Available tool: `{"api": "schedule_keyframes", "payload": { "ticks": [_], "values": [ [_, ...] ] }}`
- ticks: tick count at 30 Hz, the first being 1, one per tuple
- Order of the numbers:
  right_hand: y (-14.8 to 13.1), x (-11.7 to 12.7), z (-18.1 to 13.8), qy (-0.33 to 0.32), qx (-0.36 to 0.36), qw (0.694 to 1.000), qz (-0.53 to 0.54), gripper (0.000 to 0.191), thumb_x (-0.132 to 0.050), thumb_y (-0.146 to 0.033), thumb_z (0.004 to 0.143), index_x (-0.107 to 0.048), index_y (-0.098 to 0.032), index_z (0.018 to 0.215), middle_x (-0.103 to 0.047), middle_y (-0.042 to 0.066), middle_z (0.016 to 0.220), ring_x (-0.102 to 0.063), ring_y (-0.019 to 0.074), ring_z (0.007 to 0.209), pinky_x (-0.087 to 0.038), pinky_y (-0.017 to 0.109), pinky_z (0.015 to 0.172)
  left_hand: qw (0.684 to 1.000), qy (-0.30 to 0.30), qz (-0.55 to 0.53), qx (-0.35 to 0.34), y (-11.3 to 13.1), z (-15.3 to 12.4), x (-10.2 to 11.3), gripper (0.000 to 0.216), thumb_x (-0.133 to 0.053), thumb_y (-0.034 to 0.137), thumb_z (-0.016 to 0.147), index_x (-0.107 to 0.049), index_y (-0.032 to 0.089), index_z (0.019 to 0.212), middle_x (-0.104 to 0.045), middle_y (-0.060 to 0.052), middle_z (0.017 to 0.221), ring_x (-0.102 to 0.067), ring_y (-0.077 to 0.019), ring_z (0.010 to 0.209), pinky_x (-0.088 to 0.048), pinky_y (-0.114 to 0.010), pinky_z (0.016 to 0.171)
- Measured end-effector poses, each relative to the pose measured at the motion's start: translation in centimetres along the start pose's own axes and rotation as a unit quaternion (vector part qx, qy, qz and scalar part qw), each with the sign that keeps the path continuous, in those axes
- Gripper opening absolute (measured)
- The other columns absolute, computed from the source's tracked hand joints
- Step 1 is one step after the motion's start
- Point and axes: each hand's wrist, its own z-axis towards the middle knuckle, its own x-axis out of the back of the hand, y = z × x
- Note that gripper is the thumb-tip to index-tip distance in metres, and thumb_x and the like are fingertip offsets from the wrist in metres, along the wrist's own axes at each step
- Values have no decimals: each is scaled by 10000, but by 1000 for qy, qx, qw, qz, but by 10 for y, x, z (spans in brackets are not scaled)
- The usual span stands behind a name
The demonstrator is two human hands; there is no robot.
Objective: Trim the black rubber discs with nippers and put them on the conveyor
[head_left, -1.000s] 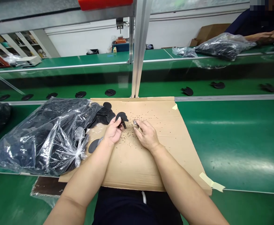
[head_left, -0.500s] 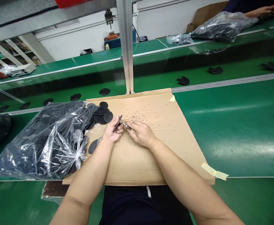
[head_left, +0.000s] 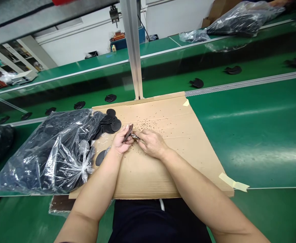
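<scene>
Pinched in my left hand [head_left: 120, 142] is a black disc-shaped piece [head_left: 128, 133], held on edge; it may be more than one layer. My right hand [head_left: 153, 144] is closed around small metal pliers or nippers [head_left: 135, 136], whose jaws are at the lower right edge of the piece. Whether the jaws are open or closed on it I cannot make out. Both hands are above a cardboard sheet [head_left: 153, 179] sprinkled with tiny dark bits [head_left: 148, 124]. A loose dark disc [head_left: 100, 158] lies beside my left wrist, partly covered by it.
A clear plastic bag [head_left: 44, 158] of black pieces sits at left, with a pile of black discs [head_left: 109, 122] at its mouth. Behind the cardboard, black pieces [head_left: 79, 105] lie spaced along a green strip, and a metal post [head_left: 134, 50] rises. Tape [head_left: 234, 182] holds the cardboard's corner.
The plier jaws have come closer to the disc-shaped piece, which is turned slightly in my left hand. The view has tilted down a little.
</scene>
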Motion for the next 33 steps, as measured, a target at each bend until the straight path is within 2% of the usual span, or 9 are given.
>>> {"api": "schedule_keyframes", "payload": {
  "ticks": [10, 15, 19, 23, 26, 28, 29, 31, 33],
  "values": [
    [-5, 7, 0, -43, -10, 996, -80, 337, -473, -214, 907, -597, -246, 1218, -632, 66, 879, -565, 209, 817, -401, 307, 739, 999, 3, 25, -25, -5, 6, 9, 133, -686, 196, 804, -574, 145, 855, -492, 46, 608, -316, -10, 369, -212, -108, 314],
    [-8, 11, 1, -59, -9, 995, -86, 328, -465, -166, 897, -604, -225, 1189, -645, 78, 903, -575, 211, 814, -405, 312, 734, 999, 9, 22, -28, -6, 9, 12, 143, -692, 170, 791, -601, 130, 895, -555, 26, 659, -394, -23, 401, -239, -114, 305],
    [-8, 10, -1, -66, -20, 993, -94, 350, -466, -187, 895, -592, -238, 1218, -653, 73, 910, -590, 222, 793, -428, 319, 692, 1000, 9, 17, -22, -6, 9, 12, 122, -671, 159, 805, -603, 131, 902, -561, 32, 652, -371, -18, 377, -237, -121, 295],
    [-6, 3, -2, -53, -40, 997, -33, 398, -495, -200, 870, -586, -256, 1253, -667, 62, 941, -607, 209, 832, -466, 301, 722, 1000, 17, 1, -20, -5, 6, 7, 93, -662, 170, 820, -583, 138, 859, -540, 38, 632, -333, -9, 363, -220, -120, 301],
    [-1, -3, -1, 13, -82, 992, 91, 412, -519, -201, 844, -603, -248, 1244, -678, 60, 1002, -622, 204, 895, -494, 317, 801, 999, 24, -26, -11, -4, 5, 2, 84, -637, 186, 845, -567, 140, 846, -527, 32, 624, -319, -9, 370, -200, -121, 310],
    [4, -4, 0, 84, -125, 961, 230, 389, -532, -254, 848, -608, -221, 1228, -683, 66, 1009, -631, 211, 926, -508, 351, 836, 999, 27, -34, -13, -4, 5, 1, 90, -632, 196, 851, -558, 146, 852, -543, 24, 648, -318, -11, 376, -198, -127, 315],
    [6, -3, 1, 109, -152, 930, 316, 390, -544, -295, 848, -600, -207, 1224, -685, 65, 978, -640, 212, 907, -519, 367, 823, 999, 32, -32, -22, -4, 5, 1, 103, -642, 200, 844, -550, 152, 851, -550, 23, 660, -342, -15, 385, -213, -130, 322],
    [11, 1, 2, 123, -201, 839, 491, 418, -578, -369, 832, -575, -193, 1211, -678, 47, 888, -657, 206, 827, -542, 381, 762, 998, 43, -20, -46, -6, 7, 3, 161, -684, 206, 807, -532, 164, 842, -561, 23, 675, -439, -39, 434, -288, -138, 357],
    [18, 8, 4, 114, -229, 748, 613, 421, -610, -401, 800, -564, -195, 1163, -656, 26, 833, -657, 194, 762, -548, 375, 711, 997, 42, -6, -60, -8, 9, 4, 240, -739, 197, 745, -522, 169, 843, -584, 15, 707, -545, -80, 527, -380, -159, 421]
  ]
}}
